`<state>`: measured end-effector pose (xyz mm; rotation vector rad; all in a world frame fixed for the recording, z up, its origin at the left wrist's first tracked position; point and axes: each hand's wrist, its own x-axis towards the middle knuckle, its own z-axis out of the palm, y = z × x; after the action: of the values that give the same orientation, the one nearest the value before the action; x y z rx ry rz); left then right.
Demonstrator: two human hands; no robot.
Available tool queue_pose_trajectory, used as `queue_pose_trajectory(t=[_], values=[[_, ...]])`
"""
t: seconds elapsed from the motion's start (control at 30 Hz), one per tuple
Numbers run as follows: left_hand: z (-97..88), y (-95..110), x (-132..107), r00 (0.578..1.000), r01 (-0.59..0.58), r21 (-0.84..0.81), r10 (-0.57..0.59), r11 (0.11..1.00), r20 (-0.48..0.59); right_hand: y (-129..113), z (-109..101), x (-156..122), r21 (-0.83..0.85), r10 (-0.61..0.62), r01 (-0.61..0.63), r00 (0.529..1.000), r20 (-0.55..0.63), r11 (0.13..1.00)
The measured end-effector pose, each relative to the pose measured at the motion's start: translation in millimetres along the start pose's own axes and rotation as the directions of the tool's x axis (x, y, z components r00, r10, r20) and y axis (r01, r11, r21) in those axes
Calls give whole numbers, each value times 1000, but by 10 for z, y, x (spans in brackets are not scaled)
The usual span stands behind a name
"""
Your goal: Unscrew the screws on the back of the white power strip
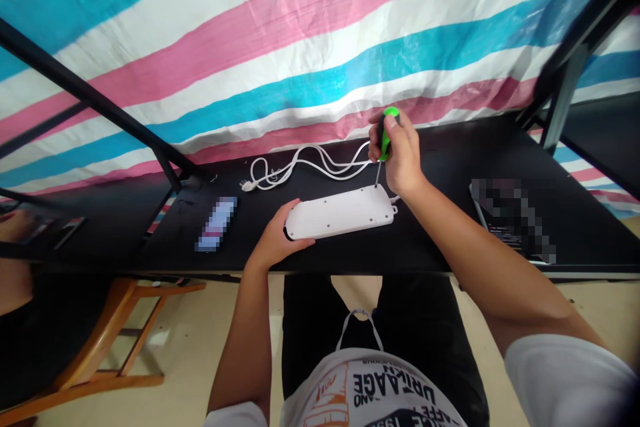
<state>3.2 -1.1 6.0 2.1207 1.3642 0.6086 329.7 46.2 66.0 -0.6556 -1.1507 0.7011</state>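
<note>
A white power strip (343,213) lies face down on the black table (440,233), its back showing several small screw holes. My left hand (277,235) grips its left end and holds it flat. My right hand (399,150) is closed around a screwdriver (384,141) with a green and black handle, held upright. The tip of the shaft touches the strip's far right corner. The strip's white cable (305,170) loops on the table behind it, ending in a plug at the left.
A striped pink, blue and white tarp (300,47) hangs behind the table. Black metal frame bars (90,97) run at left and right. A blurred flat object (217,223) lies left of the strip, another (513,217) at the right. A wooden chair (105,340) stands at lower left.
</note>
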Motion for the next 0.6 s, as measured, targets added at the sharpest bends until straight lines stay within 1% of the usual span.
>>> queue_pose_trajectory(t=[0.17,0.23,0.4,0.47,0.6], values=[[2,1,4,1000,4,-5,-4,1000,3,56,-33,21,-26,-30,31,999,36,999],[3,1,6,1000,2,-5,-2,1000,2,39,-28,28,5,-40,40,999,32,999],[6,3,4,1000,-1,-1,1,1000,-7,-47,-2,33,127,-25,27,999,-22,991],[6,6,2,1000,1,0,-1,1000,-7,-60,-11,41,148,-1,5,1000,-28,989],[2,3,4,1000,3,-8,-3,1000,-2,-48,-43,64,205,101,-90,994,-42,975]])
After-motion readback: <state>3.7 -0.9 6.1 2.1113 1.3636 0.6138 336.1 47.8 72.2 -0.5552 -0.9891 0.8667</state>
